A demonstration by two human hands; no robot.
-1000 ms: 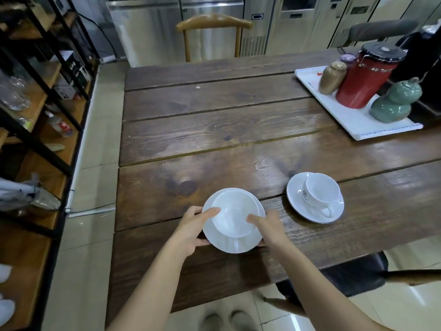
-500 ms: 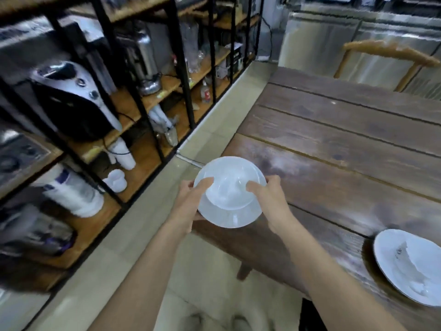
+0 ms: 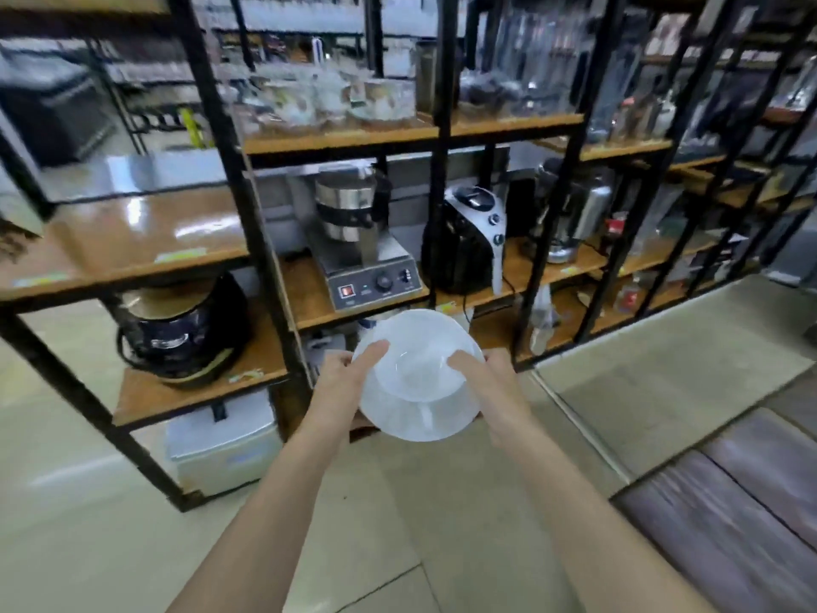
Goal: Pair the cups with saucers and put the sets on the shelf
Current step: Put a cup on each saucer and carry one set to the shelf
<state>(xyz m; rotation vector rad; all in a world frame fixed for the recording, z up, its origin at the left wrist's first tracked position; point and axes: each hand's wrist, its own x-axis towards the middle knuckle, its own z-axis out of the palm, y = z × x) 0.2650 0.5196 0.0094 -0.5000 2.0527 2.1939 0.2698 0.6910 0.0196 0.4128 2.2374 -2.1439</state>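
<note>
A white cup (image 3: pixel 415 369) sits on a white saucer (image 3: pixel 424 420), and I hold the set in the air in front of me. My left hand (image 3: pixel 342 378) grips the set's left side with the thumb over the cup's rim. My right hand (image 3: pixel 490 382) grips the right side the same way. The set hangs above the tiled floor, in front of the black-framed shelf (image 3: pixel 265 258) with wooden boards. The view is blurred by motion. The second cup and saucer are out of view.
The shelf holds a steel machine with dials (image 3: pixel 362 245), a black-and-white coffee maker (image 3: pixel 468 241), a black cooker (image 3: pixel 181 329), glassware above and a white box (image 3: pixel 225 440) at floor level. A bare board (image 3: pixel 146 232) lies at upper left. The table's corner (image 3: pixel 729 506) shows at lower right.
I lifted the cup-and-saucer set off the table and turned left with it; the view now faces the shelf, and the table with the second set has left the frame.
</note>
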